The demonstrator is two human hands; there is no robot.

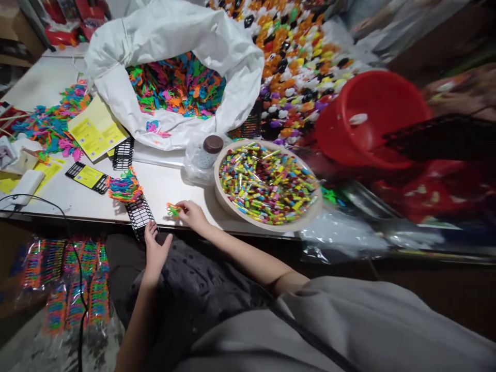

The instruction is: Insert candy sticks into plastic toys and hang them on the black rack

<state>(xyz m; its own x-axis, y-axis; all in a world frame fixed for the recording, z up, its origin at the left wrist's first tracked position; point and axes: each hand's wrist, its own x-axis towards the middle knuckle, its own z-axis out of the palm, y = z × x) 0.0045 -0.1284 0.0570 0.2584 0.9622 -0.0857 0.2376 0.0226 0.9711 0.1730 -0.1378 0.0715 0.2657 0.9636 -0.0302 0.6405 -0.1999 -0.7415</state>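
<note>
A: Where are the hands?

B: The right hand [191, 214] has thumb and fingertips closed on some small orange and green plastic pieces [172, 210], over the white table [166, 183]. The left hand [154, 250] is open, thumb apart, at the near end of the black rack [140, 211] — I can't tell if it presses there

A: How would those pieces handle?

B: Very light, I'd judge, thin and a little springy, probably slick. I'd pinch one by its thicker part, since narrow bits could bend or tangle

A: And the rack?

B: Looks stiff but light, an open grid, so likely to slide; I'd steady it by the side rails, clear of the bunched row of coloured pieces [126, 187] at its far end
</note>
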